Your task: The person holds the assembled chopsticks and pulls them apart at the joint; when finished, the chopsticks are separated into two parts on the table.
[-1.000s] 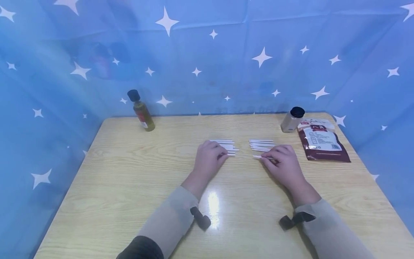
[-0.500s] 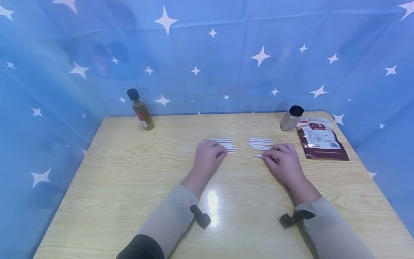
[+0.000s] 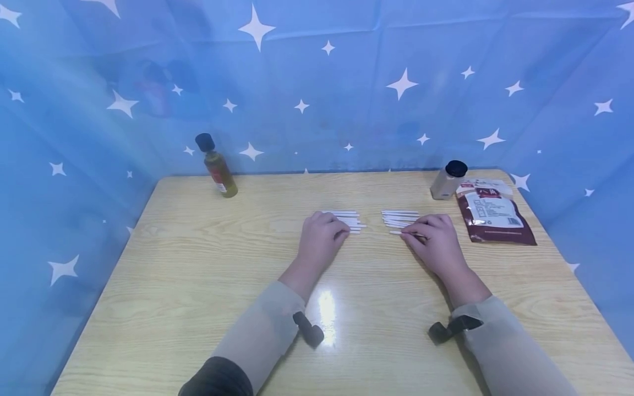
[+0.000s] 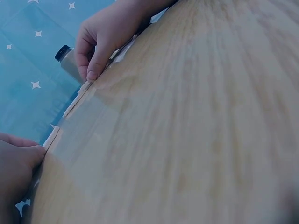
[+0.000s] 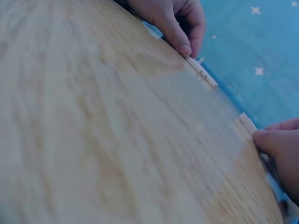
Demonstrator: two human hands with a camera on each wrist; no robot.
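Observation:
Two rows of thin white sticks lie side by side on the wooden table point(image 3: 327, 264), a gap between them. My left hand point(image 3: 319, 236) is at the left row of sticks point(image 3: 350, 219), thumb and fingertip pinching the nearest stick and covering the left ends. At the right row of sticks point(image 3: 398, 217), my right hand point(image 3: 436, 242) pinches a single white stick point(image 3: 394, 232) between thumb and forefinger. That stick lies level, just on the near side of the row, its left tip showing. In the right wrist view, the left hand point(image 5: 175, 23) holds its thumb down at the stick ends.
A dark-capped bottle of yellowish liquid point(image 3: 220, 175) stands at the back left. At the back right are a black-lidded jar point(image 3: 447, 181) and a maroon food packet point(image 3: 495, 214) lying flat. A blue star-patterned cloth point(image 3: 317, 82) hangs behind the table.
My right hand has moved slightly away from me, bringing its stick closer to the right row. The left hand stays at the left row.

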